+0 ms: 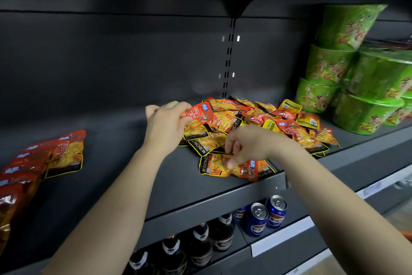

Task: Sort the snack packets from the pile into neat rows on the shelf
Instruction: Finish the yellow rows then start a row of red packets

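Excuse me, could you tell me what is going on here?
A person is sorting snack packets. The left hand grips a red packet on the left of the pile, while the right hand pinches the front packet. A row of packets already lies at the left of the shelf; most are in the pile.

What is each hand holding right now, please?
Left hand: grips a red packet atop the pile.
Right hand: pinches a front packet.

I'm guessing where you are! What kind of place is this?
Most likely a shop: a metal display shelf holds a pile of snack packets beside stacked green sealed bowls, with blue cans and dark bottles lined up below.
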The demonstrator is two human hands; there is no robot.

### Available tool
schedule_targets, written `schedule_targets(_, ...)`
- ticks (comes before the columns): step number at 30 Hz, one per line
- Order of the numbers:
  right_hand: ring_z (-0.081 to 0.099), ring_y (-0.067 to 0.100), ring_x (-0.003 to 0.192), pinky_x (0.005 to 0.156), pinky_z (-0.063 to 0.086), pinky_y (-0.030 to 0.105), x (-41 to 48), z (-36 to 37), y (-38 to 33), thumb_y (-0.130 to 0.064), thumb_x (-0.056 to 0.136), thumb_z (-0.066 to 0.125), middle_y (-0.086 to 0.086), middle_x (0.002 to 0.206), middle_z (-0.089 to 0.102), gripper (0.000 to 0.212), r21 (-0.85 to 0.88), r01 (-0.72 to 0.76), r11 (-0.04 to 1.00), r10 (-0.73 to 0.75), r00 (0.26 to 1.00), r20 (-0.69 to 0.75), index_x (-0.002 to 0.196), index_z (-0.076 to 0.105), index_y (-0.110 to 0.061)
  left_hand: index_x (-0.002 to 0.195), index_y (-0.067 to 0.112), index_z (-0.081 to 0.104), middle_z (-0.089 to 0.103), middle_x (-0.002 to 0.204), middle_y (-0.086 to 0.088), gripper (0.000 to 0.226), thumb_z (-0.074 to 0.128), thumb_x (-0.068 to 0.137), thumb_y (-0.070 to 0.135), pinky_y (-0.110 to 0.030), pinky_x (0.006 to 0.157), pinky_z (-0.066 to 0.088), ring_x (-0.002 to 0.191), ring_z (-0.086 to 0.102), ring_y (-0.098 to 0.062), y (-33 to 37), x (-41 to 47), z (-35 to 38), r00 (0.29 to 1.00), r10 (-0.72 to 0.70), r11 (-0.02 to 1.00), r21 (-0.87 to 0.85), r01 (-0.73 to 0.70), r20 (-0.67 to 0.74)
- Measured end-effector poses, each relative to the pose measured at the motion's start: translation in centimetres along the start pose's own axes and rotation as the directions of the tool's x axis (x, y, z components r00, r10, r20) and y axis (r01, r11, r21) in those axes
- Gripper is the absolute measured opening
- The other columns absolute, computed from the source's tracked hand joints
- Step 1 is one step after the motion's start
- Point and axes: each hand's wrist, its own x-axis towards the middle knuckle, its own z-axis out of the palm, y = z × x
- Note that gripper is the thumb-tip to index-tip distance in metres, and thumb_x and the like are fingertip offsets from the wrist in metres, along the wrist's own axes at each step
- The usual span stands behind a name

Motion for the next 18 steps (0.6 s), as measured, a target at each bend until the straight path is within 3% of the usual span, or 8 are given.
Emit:
schedule_targets(2,0.058,0.015,0.094,0.073,0.043,0.026,-0.5,0.3,-0.1,-0.040,0.071,0.082,-0.007,0.102,0.060,0.053,-0.032,-0.025,0.999,0.026,0.999,0.031,0.117,0.061,-0.022,0.108,0.024,0.063,0.065,0.099,0.007,0.015,0.059,0.094,0.027,-0.029,0.082,0.019,0.082,0.049,-0.015,0.0,0.0,0.0,1.000,0.004,1.000,0.006,-0.004,0.006)
schedule_targets(7,0.047,0.022,0.125,0.088,0.039,0.028,-0.9,0.8,-1.0,-0.047,0.074,0.077,0.000,0.139,0.048,0.080,-0.215,-0.046,0.976,0.057,0.997,0.048,0.139,0.043,-0.017,0.111,0.022,0.063,0.065,0.106,0.006,0.018,0.057,0.095,0.027,-0.031,0.086,0.022,0.082,0.033,-0.009,0.1,-0.3,-0.2,1.000,-0.019,1.000,0.016,0.018,0.023)
schedule_targets(9,0.043,0.023,0.130,0.093,0.037,0.028,-1.0,0.6,-1.1,-0.048,0.076,0.074,0.002,0.144,0.043,0.082,-0.220,-0.047,0.974,0.065,0.995,0.076,0.143,0.039,-0.015,0.111,0.021,0.064,0.065,0.106,0.005,0.018,0.057,0.095,0.027,-0.032,0.088,0.023,0.082,0.031,-0.009,0.2,-0.4,-0.5,1.000,-0.024,1.000,0.014,0.023,0.018)
schedule_targets(14,0.047,0.021,0.125,0.097,0.041,0.029,-1.4,-0.2,-1.1,-0.036,0.072,0.081,-0.002,0.135,0.052,0.076,-0.063,0.019,0.998,-0.011,0.993,0.120,0.136,0.047,-0.016,0.110,0.024,0.064,0.065,0.102,0.007,0.017,0.059,0.094,0.028,-0.032,0.088,0.022,0.090,0.053,-0.017,0.0,0.2,-1.3,1.000,-0.012,0.998,0.054,0.012,-0.003)
schedule_targets(18,0.055,0.015,0.107,0.094,0.044,0.034,-0.5,-0.8,-0.7,-0.023,0.072,0.083,-0.006,0.107,0.061,0.047,0.145,0.094,0.985,-0.088,0.995,-0.041,0.111,0.059,-0.016,0.112,0.025,0.062,0.063,0.098,0.008,0.019,0.056,0.095,0.030,-0.032,0.089,0.020,0.094,0.055,-0.016,-0.2,0.9,-2.3,1.000,0.020,0.989,0.146,-0.022,0.013)
